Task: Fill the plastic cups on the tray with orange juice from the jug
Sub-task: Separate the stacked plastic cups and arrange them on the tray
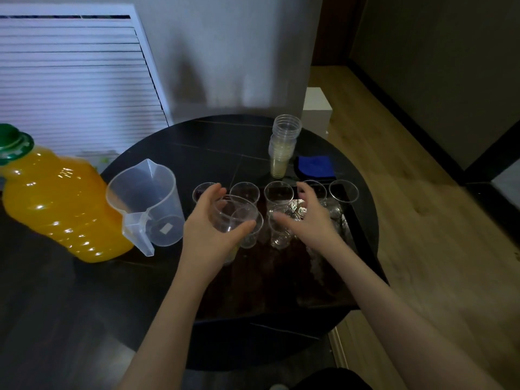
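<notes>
Holding a clear plastic cup (233,215) in your left hand (209,229), with thumb and fingers curled round its wall, you are setting out cups on the dark tray (350,220) that is lying on the round black table (213,142). Your right hand (305,218) is hovering with fingers spread and relaxed over the cups in the middle of the tray, gripping nothing. A row of empty cups (278,192) is standing along the far edge of the tray, and two more are standing just behind your hands. No cup is holding juice yet, so I am judging that you are in the arranging step, before any pouring. The jug (146,204) is standing empty near the left edge of the table, well apart from the tray, and the big bottle of orange juice (59,204) is beside it, its green cap on. A stack of spare cups (284,144) and a blue cloth (316,166) are waiting at the far edge of the table. Next you are needing to put this cup down upright in a free place, then open the bottle and fill the jug.
</notes>
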